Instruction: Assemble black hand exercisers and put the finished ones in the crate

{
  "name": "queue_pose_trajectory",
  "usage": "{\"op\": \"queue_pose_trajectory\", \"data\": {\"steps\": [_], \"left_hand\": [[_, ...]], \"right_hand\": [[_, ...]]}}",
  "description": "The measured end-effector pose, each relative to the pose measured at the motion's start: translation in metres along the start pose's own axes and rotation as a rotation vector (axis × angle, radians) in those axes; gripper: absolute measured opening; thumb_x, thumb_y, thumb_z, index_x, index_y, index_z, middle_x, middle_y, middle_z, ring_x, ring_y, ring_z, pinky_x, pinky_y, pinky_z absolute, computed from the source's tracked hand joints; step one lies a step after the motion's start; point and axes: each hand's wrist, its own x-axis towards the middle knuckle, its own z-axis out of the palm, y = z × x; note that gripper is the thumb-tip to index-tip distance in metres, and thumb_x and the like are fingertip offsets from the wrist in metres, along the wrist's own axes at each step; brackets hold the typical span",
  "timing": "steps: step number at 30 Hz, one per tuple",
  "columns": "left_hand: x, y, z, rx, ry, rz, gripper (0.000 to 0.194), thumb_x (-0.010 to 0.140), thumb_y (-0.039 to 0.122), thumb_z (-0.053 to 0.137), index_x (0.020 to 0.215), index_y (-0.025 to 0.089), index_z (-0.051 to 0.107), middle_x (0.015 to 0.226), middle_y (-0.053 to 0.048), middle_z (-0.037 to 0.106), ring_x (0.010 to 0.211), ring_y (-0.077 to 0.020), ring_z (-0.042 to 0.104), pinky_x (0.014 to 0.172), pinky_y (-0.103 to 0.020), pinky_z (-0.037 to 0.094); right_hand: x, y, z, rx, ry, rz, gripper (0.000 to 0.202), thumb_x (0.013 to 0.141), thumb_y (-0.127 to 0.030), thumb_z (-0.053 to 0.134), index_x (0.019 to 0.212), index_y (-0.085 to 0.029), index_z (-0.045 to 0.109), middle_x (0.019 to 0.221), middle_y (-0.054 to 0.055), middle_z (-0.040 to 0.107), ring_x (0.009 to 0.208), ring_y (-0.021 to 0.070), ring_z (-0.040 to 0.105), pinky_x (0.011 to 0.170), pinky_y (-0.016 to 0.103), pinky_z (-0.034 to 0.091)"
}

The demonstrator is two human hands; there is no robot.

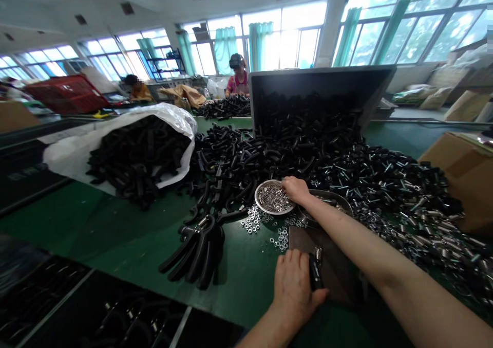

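My left hand (295, 282) is closed on a black plastic clamp part (316, 275) with a metal coil spring (318, 254) at its top, over a dark flat block (335, 266). Farther forward, my right hand (296, 189) reaches over the right rim of a round metal bowl (257, 200) full of small silvery pieces. Its fingers are bunched, and whatever they pinch is hidden. A second metal dish (348, 204) lies partly behind my right forearm. Loose metal nuts (252, 219) are scattered beside the bowl. Several black spring clamps (200, 250) lie stacked to the left.
Black plastic parts (239, 152) heap across the green table (134, 245), spilling from a grey bin (323, 75) and a white sack (69, 152). Springs and screws (435, 219) pile at right beside a cardboard box (470, 173). Co-workers (238, 80) sit beyond.
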Motion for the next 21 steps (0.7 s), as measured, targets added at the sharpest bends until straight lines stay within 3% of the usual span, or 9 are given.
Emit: {"op": "queue_pose_trajectory", "data": {"steps": [6, 11, 17, 21], "left_hand": [[0.002, 0.001, -0.004, 0.016, -0.008, 0.009, 0.058, 0.062, 0.050, 0.074, 0.107, 0.019, 0.054, 0.105, -0.005, 0.057, 0.099, -0.0266, 0.050, 0.088, -0.045, 0.040], [0.002, 0.003, -0.009, 0.032, -0.008, 0.027, 0.057, 0.062, 0.050, 0.074, 0.106, 0.020, 0.054, 0.104, -0.005, 0.057, 0.097, -0.0256, 0.050, 0.084, -0.042, 0.041], [0.004, 0.003, -0.014, 0.057, -0.018, 0.037, 0.057, 0.062, 0.049, 0.075, 0.107, 0.020, 0.054, 0.103, -0.005, 0.056, 0.098, -0.0258, 0.050, 0.082, -0.041, 0.041], [0.005, 0.002, -0.015, 0.065, -0.043, 0.065, 0.056, 0.062, 0.048, 0.075, 0.106, 0.020, 0.055, 0.103, -0.006, 0.056, 0.098, -0.0259, 0.050, 0.081, -0.039, 0.041]], "right_hand": [[-0.003, 0.005, 0.004, 0.191, 0.090, 0.054, 0.034, 0.089, -0.035, 0.053, 0.117, -0.017, 0.054, 0.118, 0.009, 0.056, 0.098, 0.0193, 0.058, 0.082, 0.041, 0.050], [-0.025, 0.009, -0.008, 0.445, 0.204, 0.091, 0.019, 0.086, -0.022, 0.049, 0.099, -0.015, 0.060, 0.091, 0.006, 0.065, 0.083, 0.0163, 0.060, 0.076, 0.031, 0.047], [-0.120, 0.018, -0.007, 0.734, 0.122, 0.004, 0.018, 0.085, -0.026, 0.045, 0.093, -0.019, 0.059, 0.080, 0.001, 0.068, 0.061, 0.0118, 0.060, 0.059, 0.025, 0.046], [-0.179, 0.017, 0.011, 0.719, 0.056, -0.057, 0.013, 0.087, -0.025, 0.046, 0.086, -0.019, 0.058, 0.074, 0.001, 0.065, 0.063, 0.0133, 0.059, 0.061, 0.026, 0.046]]}}
